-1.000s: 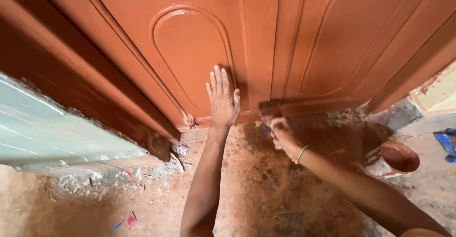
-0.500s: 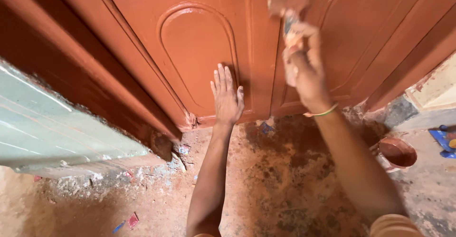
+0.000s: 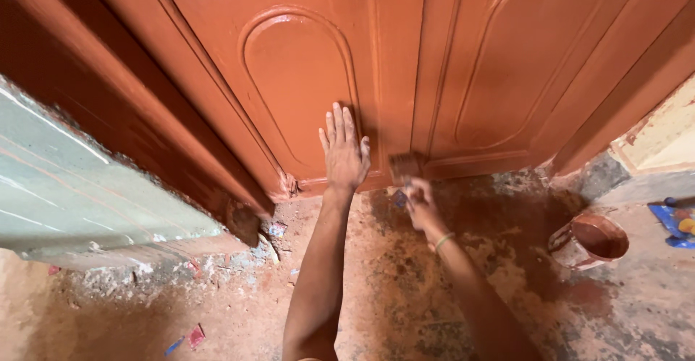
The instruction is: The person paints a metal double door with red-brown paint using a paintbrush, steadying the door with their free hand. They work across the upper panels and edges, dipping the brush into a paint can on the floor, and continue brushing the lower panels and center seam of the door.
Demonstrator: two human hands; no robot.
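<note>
A reddish-brown panelled door point(image 3: 449, 64) with two arched panels fills the upper view. My left hand point(image 3: 344, 151) lies flat against the door's lower left panel, fingers spread. My right hand point(image 3: 420, 205) holds a paintbrush point(image 3: 404, 167) low down, its bristles touching the door's bottom rail near the floor. A green band sits on my right wrist.
A paint tin point(image 3: 590, 239) with brown paint stands on the stained floor at the right. The brown door frame point(image 3: 108, 108) and a pale green wall point(image 3: 65, 194) are at the left. Rubble and scraps lie by the wall's base. Blue objects point(image 3: 677, 223) lie at far right.
My right hand has brought the paintbrush down from high on the door's middle stile to the bottom rail. My left hand has stayed flat on the door.
</note>
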